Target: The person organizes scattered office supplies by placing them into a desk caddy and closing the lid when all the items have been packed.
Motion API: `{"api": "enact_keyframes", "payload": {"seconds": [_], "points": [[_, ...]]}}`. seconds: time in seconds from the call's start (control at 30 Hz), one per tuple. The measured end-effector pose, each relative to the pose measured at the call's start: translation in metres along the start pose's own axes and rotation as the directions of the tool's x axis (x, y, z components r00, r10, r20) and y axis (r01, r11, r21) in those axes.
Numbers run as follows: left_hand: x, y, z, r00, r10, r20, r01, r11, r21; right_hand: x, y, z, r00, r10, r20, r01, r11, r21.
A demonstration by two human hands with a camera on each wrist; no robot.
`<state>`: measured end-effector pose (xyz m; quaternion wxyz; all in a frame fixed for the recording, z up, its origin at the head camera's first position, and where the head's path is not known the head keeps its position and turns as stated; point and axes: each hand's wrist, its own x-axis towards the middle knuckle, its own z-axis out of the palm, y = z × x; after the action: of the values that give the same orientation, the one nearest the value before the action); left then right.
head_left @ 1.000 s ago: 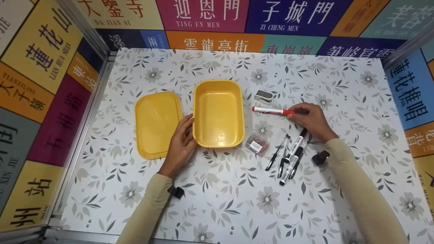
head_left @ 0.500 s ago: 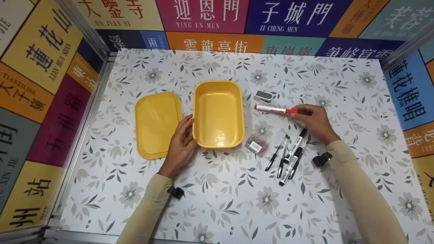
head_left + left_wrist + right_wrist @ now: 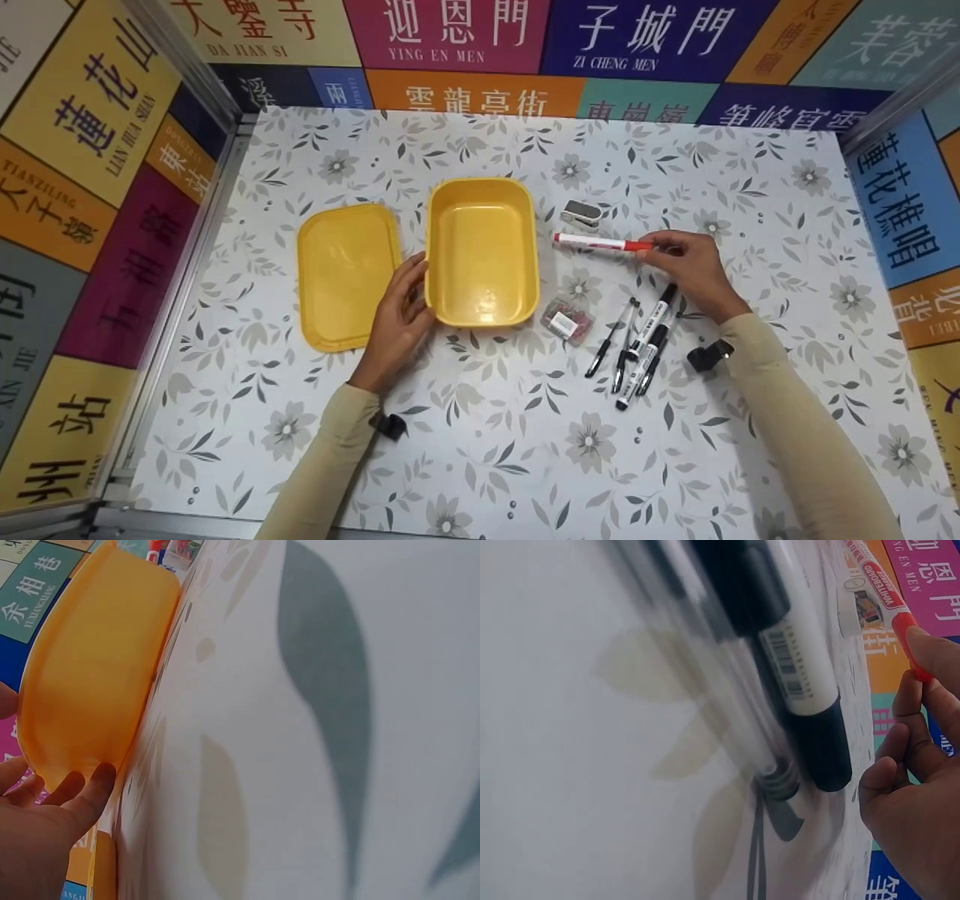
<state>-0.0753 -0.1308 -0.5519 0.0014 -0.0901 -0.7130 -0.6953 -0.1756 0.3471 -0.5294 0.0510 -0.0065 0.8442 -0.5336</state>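
My right hand pinches a red-and-white whiteboard marker by its longer red end, between thumb and fingers. The marker's other end points left at the yellow box, which stands with its top uncovered and nothing inside. Along the box's left wall rests my left hand, its fingertips against the yellow plastic in the left wrist view. Under the right hand lies a bunch of black pens and black-and-white markers. The right wrist view shows a marker's dark end close up.
The yellow lid lies flat left of the box, partly behind the left hand. Right of the box sit a small grey stapler-like item and a clear case of small reddish pieces. Printed panels wall in the floral tabletop.
The red-and-white marker shifts a little to the right, then back left toward the box, staying in the right hand. The left hand keeps its place on the box.
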Motion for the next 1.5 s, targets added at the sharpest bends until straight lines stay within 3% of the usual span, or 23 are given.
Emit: {"api": "enact_keyframes", "payload": {"seconds": [0.23,0.5,0.9,1.5], "points": [[0.000,-0.001,0.000,1.000,-0.011,-0.002,0.011,1.000,-0.010,-0.003,-0.008,0.004,1.000,-0.005,-0.019,0.005,1.000,0.023],[0.001,-0.002,0.000,1.000,0.006,0.005,-0.006,1.000,-0.017,-0.007,-0.017,0.007,1.000,0.006,-0.021,-0.004,0.993,0.122],[0.000,-0.001,-0.001,1.000,0.013,0.005,-0.013,1.000,-0.010,-0.009,-0.029,0.018,0.999,-0.040,0.002,0.037,0.952,0.305],[0.001,-0.002,-0.001,1.000,0.010,-0.002,-0.010,1.000,-0.009,-0.012,-0.048,0.045,0.995,-0.083,0.063,0.057,0.937,0.344]]}}
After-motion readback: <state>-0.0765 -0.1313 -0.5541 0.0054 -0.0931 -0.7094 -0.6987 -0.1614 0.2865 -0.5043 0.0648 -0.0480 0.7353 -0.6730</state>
